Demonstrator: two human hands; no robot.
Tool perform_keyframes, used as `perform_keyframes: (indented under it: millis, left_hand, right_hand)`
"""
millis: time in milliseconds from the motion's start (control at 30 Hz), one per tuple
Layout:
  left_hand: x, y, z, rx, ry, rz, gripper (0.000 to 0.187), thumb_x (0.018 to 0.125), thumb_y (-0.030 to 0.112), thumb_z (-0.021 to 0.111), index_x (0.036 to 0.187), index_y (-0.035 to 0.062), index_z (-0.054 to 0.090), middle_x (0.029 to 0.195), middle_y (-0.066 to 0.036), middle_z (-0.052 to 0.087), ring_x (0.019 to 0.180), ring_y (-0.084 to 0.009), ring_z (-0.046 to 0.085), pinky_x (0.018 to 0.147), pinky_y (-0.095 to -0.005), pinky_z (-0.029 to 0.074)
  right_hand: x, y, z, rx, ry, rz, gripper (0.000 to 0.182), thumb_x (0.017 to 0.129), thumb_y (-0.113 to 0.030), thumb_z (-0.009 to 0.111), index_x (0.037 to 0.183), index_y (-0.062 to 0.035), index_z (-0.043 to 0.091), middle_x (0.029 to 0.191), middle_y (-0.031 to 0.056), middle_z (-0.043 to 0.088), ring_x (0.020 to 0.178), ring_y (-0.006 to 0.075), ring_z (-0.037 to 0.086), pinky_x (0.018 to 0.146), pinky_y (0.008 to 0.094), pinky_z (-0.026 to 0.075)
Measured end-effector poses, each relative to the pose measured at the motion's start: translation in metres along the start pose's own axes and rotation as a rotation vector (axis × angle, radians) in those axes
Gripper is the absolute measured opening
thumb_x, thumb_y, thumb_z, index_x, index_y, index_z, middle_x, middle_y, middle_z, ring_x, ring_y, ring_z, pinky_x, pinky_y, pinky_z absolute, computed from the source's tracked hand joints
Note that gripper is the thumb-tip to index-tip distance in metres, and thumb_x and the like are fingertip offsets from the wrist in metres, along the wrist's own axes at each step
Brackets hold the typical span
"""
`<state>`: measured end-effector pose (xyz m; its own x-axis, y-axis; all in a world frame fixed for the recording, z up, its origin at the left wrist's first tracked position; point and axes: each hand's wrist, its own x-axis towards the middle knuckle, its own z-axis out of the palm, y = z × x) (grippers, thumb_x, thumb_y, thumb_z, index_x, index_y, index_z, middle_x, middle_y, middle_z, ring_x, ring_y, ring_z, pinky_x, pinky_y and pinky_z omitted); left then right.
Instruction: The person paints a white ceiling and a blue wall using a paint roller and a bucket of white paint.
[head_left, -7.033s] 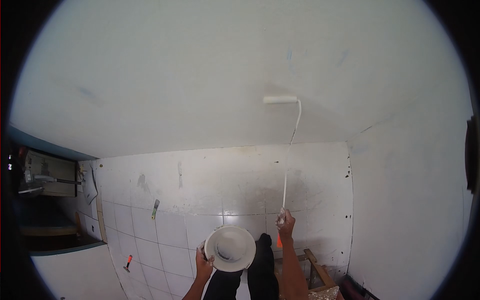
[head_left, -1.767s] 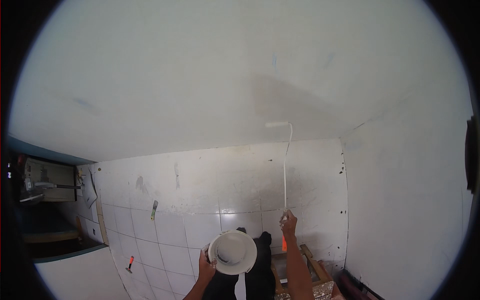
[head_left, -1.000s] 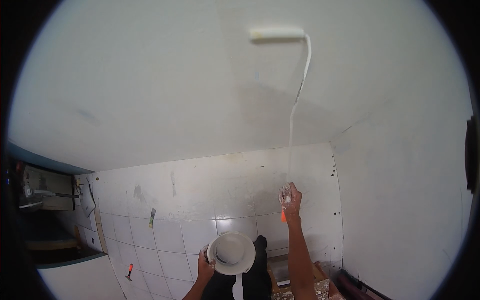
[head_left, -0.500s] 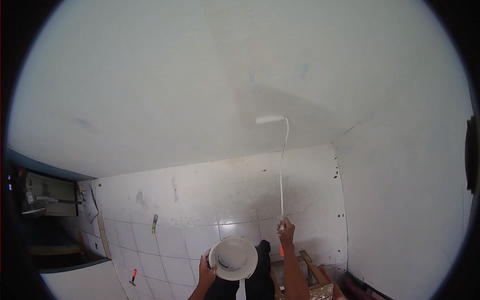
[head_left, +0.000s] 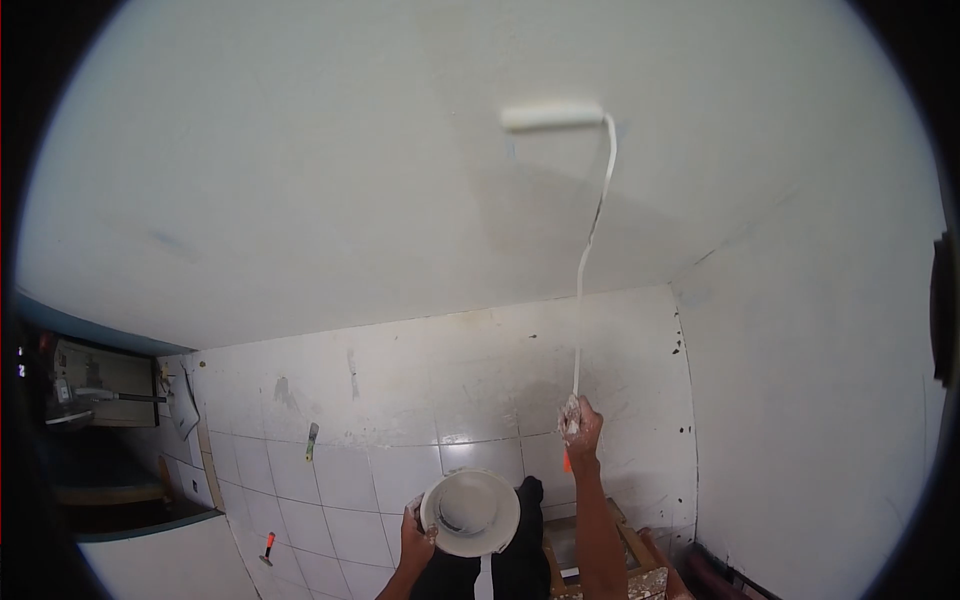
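My right hand (head_left: 580, 424) is wrapped round the orange handle of a paint roller (head_left: 597, 220), with white paint on the fingers. The long bent rod reaches up the wall, and the white roller head (head_left: 552, 116) is slightly blurred against the painted surface. A damp-looking darker patch (head_left: 550, 205) shows on the wall below the roller. In front of my legs, my left hand (head_left: 417, 532) grips the rim of a white bucket (head_left: 500, 541), which has pale paint inside.
A scraper (head_left: 312, 442) and an orange-handled hammer (head_left: 268, 548) lie on the tiled floor (head_left: 340, 490) to the left. A wooden stool or ladder (head_left: 628, 540) stands by my right leg. A side wall (head_left: 800, 400) rises on the right; a dark opening with household items (head_left: 100, 400) is far left.
The roller head has travelled up the wall, away from the floor, and appears larger. My right hand has risen with the handle. The bucket stays in my left hand, almost unmoved.
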<state>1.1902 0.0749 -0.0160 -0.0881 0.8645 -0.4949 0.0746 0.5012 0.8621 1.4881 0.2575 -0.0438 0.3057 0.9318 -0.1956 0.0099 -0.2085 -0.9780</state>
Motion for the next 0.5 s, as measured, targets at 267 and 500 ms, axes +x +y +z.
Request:
perform_keyframes:
  millis: [267, 500]
  left_hand:
    - [-0.003, -0.004, 0.0, -0.028, 0.013, -0.047, 0.062, 0.074, -0.018, 0.046, 0.133, -0.0053, 0.031, 0.129, -0.018, 0.046, 0.124, -0.0261, 0.045, 0.108, -0.0366, 0.031]
    - [-0.006, 0.005, -0.001, -0.012, -0.015, -0.071, 0.061, 0.076, -0.016, 0.048, 0.133, -0.0046, 0.03, 0.129, -0.018, 0.046, 0.124, -0.0252, 0.044, 0.107, -0.0365, 0.031]
  right_hand:
    - [-0.001, 0.018, 0.004, 0.062, 0.033, 0.083, 0.023, 0.093, -0.015, 0.047, 0.073, -0.0058, 0.043, 0.057, -0.0023, 0.039, 0.049, 0.0052, 0.038, 0.043, 0.0214, 0.032]
    - [-0.041, 0.109, -0.025, -0.207, 0.003, 0.094, 0.011, 0.089, -0.01, 0.048, 0.082, -0.0035, 0.052, 0.063, -0.0017, 0.047, 0.055, 0.0051, 0.044, 0.047, 0.0211, 0.037]
